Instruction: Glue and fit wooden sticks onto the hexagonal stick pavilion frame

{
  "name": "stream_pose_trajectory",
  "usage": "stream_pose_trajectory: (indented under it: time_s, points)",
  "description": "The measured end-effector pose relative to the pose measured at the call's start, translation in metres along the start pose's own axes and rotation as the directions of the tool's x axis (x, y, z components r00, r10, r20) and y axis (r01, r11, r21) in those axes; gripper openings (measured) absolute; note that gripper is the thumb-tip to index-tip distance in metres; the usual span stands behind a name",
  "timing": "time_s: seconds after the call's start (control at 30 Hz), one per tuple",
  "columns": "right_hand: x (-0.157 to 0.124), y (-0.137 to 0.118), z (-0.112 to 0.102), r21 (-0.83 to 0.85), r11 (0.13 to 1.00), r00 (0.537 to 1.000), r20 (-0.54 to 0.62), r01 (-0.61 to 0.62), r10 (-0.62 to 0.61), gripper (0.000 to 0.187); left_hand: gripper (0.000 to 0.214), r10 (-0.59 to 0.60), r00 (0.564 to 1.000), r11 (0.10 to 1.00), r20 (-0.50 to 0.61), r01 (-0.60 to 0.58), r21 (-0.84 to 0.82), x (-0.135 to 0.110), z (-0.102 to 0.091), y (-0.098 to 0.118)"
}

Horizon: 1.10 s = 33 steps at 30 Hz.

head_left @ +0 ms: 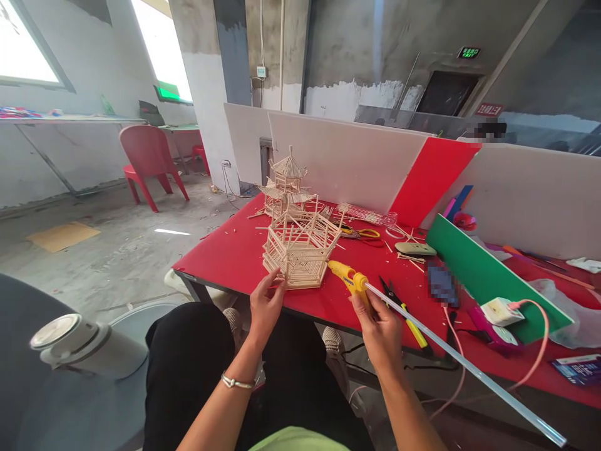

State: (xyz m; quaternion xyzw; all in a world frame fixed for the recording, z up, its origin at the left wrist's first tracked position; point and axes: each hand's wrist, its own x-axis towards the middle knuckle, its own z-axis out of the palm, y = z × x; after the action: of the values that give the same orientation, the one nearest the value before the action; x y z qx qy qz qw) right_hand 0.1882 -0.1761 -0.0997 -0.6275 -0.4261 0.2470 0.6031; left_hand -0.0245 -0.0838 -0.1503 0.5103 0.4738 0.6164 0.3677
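The right hand [380, 329] is closed around the grip of a yellow plastic glue gun [346, 274]. Its nozzle points left toward the six-sided frame of thin pale wooden sticks [300, 247], close to the frame's lower right corner but not clearly touching it. A long clear glue rod [464, 369] sticks out of the back of the gun, past the wrist and off the near edge. The left hand [265, 305] is half open, its fingertips resting against the frame's lower front edge and not wrapped around anything.

The work in hand looks like gluing a joint. It would go best with the left fingertips pressing lightly on the base rail rather than on the slender uprights, the nozzle meeting the joint squarely, and only a small bead laid. The trailing rod should be kept clear of the tools beside it.

The frame stands near the front of the red matte surface [225, 257]. It is an open lattice of stacked rails and posts, light and probably brittle. Behind it stands a smaller tiered stick pagoda with a peaked roof [286, 181]. Loose sticks lie scattered around both. Black cutters with a yellow handle [404, 310] lie just right of the gun, and yellow-handled scissors [362, 233] lie farther back. A smooth green board [483, 275] leans at the right, above a white power strip [498, 311] with a pink cable.
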Motion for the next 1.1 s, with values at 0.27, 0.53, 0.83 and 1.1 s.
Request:
stream_pose_trajectory:
  time_s: [0.27, 0.53, 0.83, 1.1]
  points:
    - [-0.004, 0.006, 0.005, -0.377, 0.797, 0.880, 0.143, 0.471, -0.453, 0.040, 0.043, 0.028, 1.000, 1.000, -0.005, -0.028, 0.009, 0.000, -0.001, -0.003]
    - [-0.006, -0.003, 0.006, -0.515, 0.641, 0.807, 0.199, 0.569, -0.557, 0.039, 0.046, 0.008, 1.000, 1.000, -0.005, -0.008, 0.007, -0.001, -0.002, -0.005]
    - [-0.025, -0.012, 0.007, -0.293, 0.868, 0.913, 0.209, 0.400, -0.350, 0.040, 0.036, -0.034, 0.996, 0.999, -0.080, 0.032, -0.028, 0.003, -0.007, -0.006]
    - [-0.019, -0.007, 0.046, 0.051, 0.994, 0.946, 0.315, -0.092, 0.072, 0.055, 0.030, -0.071, 0.993, 0.997, -0.093, 0.069, -0.027, 0.006, -0.013, -0.016]
